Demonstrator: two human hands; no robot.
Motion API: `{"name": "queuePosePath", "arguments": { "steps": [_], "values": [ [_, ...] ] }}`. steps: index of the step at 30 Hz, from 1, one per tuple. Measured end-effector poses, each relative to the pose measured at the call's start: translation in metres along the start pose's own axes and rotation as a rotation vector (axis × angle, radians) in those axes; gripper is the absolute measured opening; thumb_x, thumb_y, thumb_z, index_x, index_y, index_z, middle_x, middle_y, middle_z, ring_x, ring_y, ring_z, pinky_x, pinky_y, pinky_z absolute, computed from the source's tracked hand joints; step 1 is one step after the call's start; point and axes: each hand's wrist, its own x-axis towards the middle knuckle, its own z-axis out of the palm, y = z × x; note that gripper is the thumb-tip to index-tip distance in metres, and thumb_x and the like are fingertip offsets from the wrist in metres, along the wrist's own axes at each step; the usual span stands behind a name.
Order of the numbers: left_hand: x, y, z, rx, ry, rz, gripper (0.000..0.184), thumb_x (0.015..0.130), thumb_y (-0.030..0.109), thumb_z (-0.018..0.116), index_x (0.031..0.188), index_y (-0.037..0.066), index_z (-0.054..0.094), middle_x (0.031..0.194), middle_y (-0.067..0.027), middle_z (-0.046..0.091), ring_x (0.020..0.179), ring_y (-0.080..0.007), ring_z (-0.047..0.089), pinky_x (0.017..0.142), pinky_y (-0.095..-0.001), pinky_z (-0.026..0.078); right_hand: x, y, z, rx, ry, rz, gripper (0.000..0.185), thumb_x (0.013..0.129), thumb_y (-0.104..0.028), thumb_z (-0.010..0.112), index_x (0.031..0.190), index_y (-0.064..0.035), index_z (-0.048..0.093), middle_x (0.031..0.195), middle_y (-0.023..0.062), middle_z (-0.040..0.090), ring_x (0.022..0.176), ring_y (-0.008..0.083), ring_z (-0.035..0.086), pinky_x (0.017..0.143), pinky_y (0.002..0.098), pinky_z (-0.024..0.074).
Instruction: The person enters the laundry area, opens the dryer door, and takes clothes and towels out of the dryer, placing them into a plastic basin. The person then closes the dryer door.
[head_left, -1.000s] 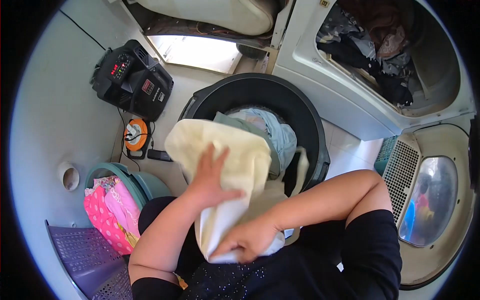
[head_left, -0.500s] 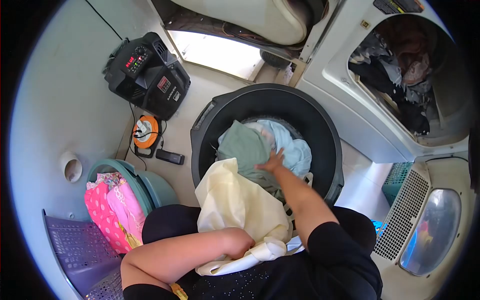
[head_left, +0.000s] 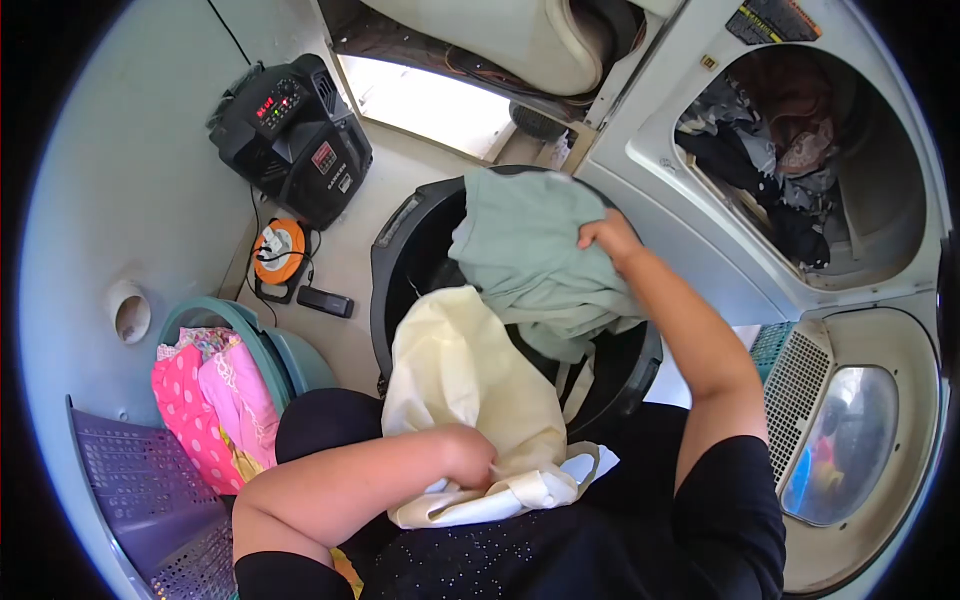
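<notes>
My right hand point(head_left: 610, 240) is closed on the edge of a sage-green cloth point(head_left: 540, 250), which is spread out over the black tub point(head_left: 392, 290). The cloth hides most of what lies in the tub. On my lap lies a cream cloth point(head_left: 465, 370), its upper part standing up at the tub's near rim. My left hand point(head_left: 468, 456) is closed on the cream cloth's lower folds, its fingertips partly hidden in the fabric.
At the right stands an open dryer point(head_left: 640, 160) with dark clothes point(head_left: 770, 160) inside and its round door point(head_left: 850, 430) swung open. To the left are a black speaker point(head_left: 300, 140), an orange cable reel point(head_left: 280, 250), a teal bucket point(head_left: 305, 362) with pink clothes and a purple basket point(head_left: 150, 490).
My right hand reached into the tub, took hold of the green cloth and lifted it up and outward. My left hand has stayed low at the cream cloth over the last half second.
</notes>
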Motion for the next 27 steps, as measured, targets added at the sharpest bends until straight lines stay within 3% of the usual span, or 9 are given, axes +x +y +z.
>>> {"name": "queuePosePath", "arguments": {
  "steps": [3,5,7,8,10,15,16,20,27],
  "values": [
    [-0.011,-0.013,-0.032,-0.095,0.262,-0.133,0.059,0.079,0.048,0.05,0.124,0.01,0.047,0.12,-0.0164,0.051,0.104,-0.0309,0.052,0.086,-0.0372,0.043,-0.053,-0.036,0.006,-0.09,0.1,-0.201,0.035,0.052,0.002,0.055,0.086,0.0042,0.058,0.071,0.0109,0.059,0.059,0.0228,0.052,0.059,0.0296,0.046],
    [-0.01,-0.018,-0.05,-0.773,0.816,-0.057,0.074,0.077,0.059,0.048,0.131,0.01,0.038,0.128,-0.0202,0.042,0.113,-0.0308,0.046,0.094,-0.0377,0.038,-0.097,-0.051,0.018,-0.169,0.193,-0.404,0.039,0.053,0.001,0.058,0.092,0.0032,0.057,0.074,0.0096,0.06,0.064,0.021,0.054,0.063,0.0285,0.0463],
    [0.009,-0.043,-0.074,-1.888,0.858,0.183,0.084,0.075,0.062,0.051,0.135,0.007,0.03,0.134,-0.0219,0.034,0.117,-0.0308,0.043,0.098,-0.038,0.034,-0.142,-0.063,0.034,-0.24,0.283,-0.611,0.044,0.054,-0.001,0.061,0.098,0.0022,0.056,0.078,0.0084,0.06,0.069,0.0193,0.055,0.067,0.0274,0.0466],
    [-0.026,-0.012,-0.097,-2.259,0.99,0.243,0.08,0.077,0.055,0.056,0.133,0.002,0.032,0.131,-0.0205,0.038,0.114,-0.0295,0.045,0.097,-0.0375,0.036,-0.168,-0.066,0.045,-0.405,0.219,-0.639,0.052,0.058,-0.005,0.066,0.108,0.0012,0.053,0.095,0.0118,0.06,0.083,0.0209,0.055,0.078,0.0311,0.0444],
    [-0.026,-0.026,-0.102,-2.002,0.764,1.037,0.068,0.083,0.046,0.052,0.13,0.0,0.035,0.125,-0.0202,0.044,0.111,-0.0293,0.048,0.094,-0.0359,0.039,-0.202,-0.061,0.057,-0.606,-0.147,-0.856,0.058,0.061,-0.01,0.07,0.115,0.0005,0.05,0.107,0.0133,0.057,0.093,0.0216,0.053,0.086,0.0339,0.0412],
    [-0.055,0.002,-0.108,-1.713,1.008,1.343,0.071,0.082,0.047,0.051,0.135,0.009,0.026,0.13,-0.0178,0.041,0.116,-0.0286,0.044,0.094,-0.0409,0.038,-0.21,-0.092,0.066,-0.417,0.377,-1.012,0.062,0.063,-0.013,0.073,0.118,-0.0002,0.048,0.111,0.0132,0.055,0.102,0.0229,0.051,0.091,0.0352,0.0383],
    [-0.055,0.006,-0.109,-1.707,1.003,1.346,0.071,0.082,0.047,0.051,0.135,0.009,0.026,0.13,-0.0178,0.041,0.116,-0.0286,0.044,0.094,-0.0409,0.038,-0.209,-0.086,0.065,-0.417,0.384,-1.016,0.062,0.063,-0.013,0.073,0.118,-0.0002,0.048,0.111,0.0132,0.055,0.102,0.0229,0.051,0.091,0.0352,0.0383],
    [-0.079,-0.014,-0.061,-1.75,1.035,1.211,0.067,0.082,0.045,0.051,0.133,0.008,0.029,0.127,-0.0169,0.042,0.113,-0.028,0.045,0.093,-0.0403,0.039,-0.175,-0.027,0.068,-0.174,-0.182,-0.73,0.062,0.066,-0.02,0.072,0.12,-0.0007,0.048,0.114,0.0146,0.054,0.107,0.0247,0.051,0.094,0.034,0.0375],
    [-0.068,0.014,-0.115,-1.823,1.081,1.004,0.06,0.082,0.042,0.052,0.128,0.008,0.034,0.12,-0.0153,0.046,0.107,-0.0268,0.047,0.091,-0.0393,0.04,-0.154,-0.037,0.027,-0.292,-0.083,-0.795,0.066,0.066,-0.017,0.069,0.124,-0.0005,0.041,0.12,0.0163,0.049,0.108,0.026,0.05,0.094,0.0336,0.0381]
  ]
}}
